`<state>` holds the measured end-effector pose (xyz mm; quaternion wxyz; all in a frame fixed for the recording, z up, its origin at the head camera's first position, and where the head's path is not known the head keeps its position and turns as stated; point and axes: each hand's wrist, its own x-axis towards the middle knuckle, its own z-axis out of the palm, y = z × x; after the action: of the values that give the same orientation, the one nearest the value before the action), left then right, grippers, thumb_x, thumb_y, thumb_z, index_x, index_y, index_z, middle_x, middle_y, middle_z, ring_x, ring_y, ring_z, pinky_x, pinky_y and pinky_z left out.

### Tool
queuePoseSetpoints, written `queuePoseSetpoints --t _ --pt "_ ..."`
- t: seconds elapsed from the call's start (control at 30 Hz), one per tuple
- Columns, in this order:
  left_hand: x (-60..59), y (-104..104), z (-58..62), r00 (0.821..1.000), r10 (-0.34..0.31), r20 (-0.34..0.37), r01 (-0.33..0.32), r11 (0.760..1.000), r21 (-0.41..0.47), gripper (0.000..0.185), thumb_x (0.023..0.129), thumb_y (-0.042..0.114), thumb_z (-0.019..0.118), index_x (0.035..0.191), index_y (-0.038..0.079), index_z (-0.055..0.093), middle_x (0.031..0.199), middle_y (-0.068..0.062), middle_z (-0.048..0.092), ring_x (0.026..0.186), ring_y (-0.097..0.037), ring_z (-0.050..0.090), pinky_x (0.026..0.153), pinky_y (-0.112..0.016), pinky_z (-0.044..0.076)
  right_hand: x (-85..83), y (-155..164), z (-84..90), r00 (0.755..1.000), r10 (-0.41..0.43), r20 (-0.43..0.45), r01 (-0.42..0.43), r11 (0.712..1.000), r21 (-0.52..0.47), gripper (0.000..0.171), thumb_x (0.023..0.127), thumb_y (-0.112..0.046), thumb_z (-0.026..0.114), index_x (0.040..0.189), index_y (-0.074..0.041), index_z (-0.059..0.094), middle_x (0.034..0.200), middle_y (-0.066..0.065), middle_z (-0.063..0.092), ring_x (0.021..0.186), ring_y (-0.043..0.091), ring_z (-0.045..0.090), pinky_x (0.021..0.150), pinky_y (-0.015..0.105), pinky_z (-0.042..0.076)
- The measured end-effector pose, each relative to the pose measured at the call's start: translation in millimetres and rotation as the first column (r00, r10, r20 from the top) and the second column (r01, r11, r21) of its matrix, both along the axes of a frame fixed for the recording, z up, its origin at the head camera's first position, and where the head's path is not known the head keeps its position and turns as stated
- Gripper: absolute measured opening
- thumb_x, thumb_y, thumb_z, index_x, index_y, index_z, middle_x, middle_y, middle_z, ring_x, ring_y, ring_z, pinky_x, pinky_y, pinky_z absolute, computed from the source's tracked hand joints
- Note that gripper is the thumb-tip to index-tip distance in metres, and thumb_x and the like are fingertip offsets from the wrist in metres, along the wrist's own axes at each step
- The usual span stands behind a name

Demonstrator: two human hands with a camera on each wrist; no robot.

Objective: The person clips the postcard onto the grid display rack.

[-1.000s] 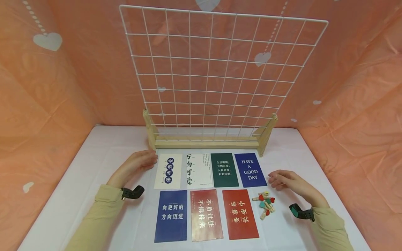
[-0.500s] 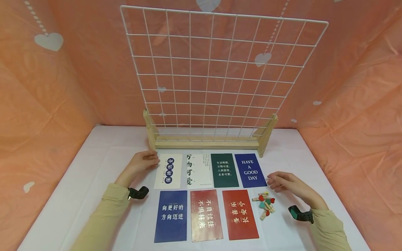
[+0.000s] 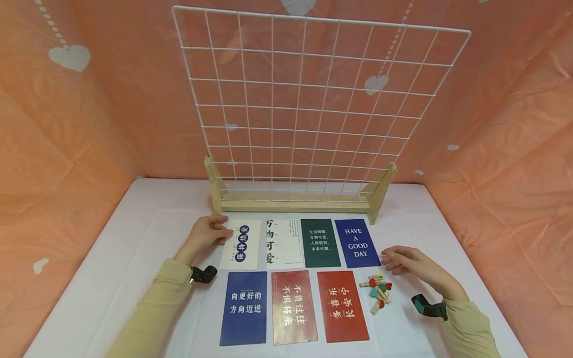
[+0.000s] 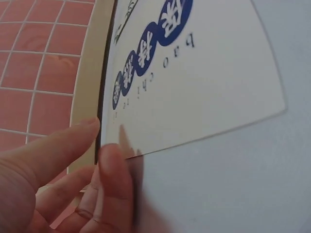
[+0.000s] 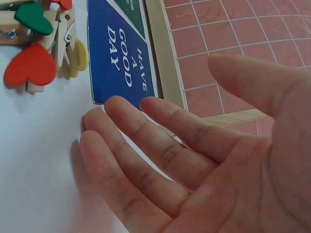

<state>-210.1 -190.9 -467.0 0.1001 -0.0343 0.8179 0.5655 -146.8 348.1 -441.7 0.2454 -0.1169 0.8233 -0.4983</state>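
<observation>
A white card with blue-circled characters [image 3: 250, 248] lies at the left of the upper row, and its surface bows slightly. My left hand [image 3: 207, 234] pinches this card at its upper left corner, thumb and finger at the edges; in the left wrist view a fingertip [image 4: 114, 155] overlaps the corner. My right hand [image 3: 409, 259] rests beside the blue "HAVE A GOOD DAY" card [image 3: 357, 243], fingers relaxed and holding nothing. Just below it lies a small pile of wooden clothespins [image 3: 379, 292] with coloured hearts, closer up in the right wrist view.
A white wire grid [image 3: 304, 107] leans in a wooden stand [image 3: 295, 205] behind the cards. The upper row also has a black-lettered white card [image 3: 286, 243] and a green card [image 3: 320, 256]. Below lie a blue card [image 3: 243, 325], a pinkish-red card [image 3: 282, 333] and a red card [image 3: 342, 328].
My left hand has moved right onto the white card's corner, fingers closing on it. The card's upper part has shifted slightly right. The right hand has barely moved.
</observation>
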Motion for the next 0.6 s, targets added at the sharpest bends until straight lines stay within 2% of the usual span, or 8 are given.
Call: queuePoseSetpoints --t 0.23,0.6 --pt "-1.9 1.5 -2.8 1.0 0.01 0.025 -0.011 0.999 0.044 0.055 0.084 -0.002 0.07 0.132 -0.013 0.046 0.07 -0.008 0.057 0.053 -0.011 0.058 0.054 -0.024 0.056 0.4 -2.5 2.6 1.0 0.007 0.005 -0.006 1.0 -0.009 0.043 0.104 -0.021 0.041 0.127 0.017 0.044 0.114 0.027 0.059 0.1 0.031 0.061 0.084 0.033 0.055" --pt "-2.4 1.0 -9.0 1.0 0.017 0.004 -0.017 1.0 0.015 0.053 0.083 -0.002 0.071 0.131 -0.009 0.05 0.073 -0.009 0.06 0.055 -0.012 0.059 0.054 -0.025 0.056 0.1 -1.9 1.5 1.0 0.003 0.004 -0.003 1.0 0.018 0.045 0.104 -0.024 0.041 0.127 0.014 0.045 0.114 0.026 0.059 0.099 0.029 0.062 0.083 0.031 0.055"
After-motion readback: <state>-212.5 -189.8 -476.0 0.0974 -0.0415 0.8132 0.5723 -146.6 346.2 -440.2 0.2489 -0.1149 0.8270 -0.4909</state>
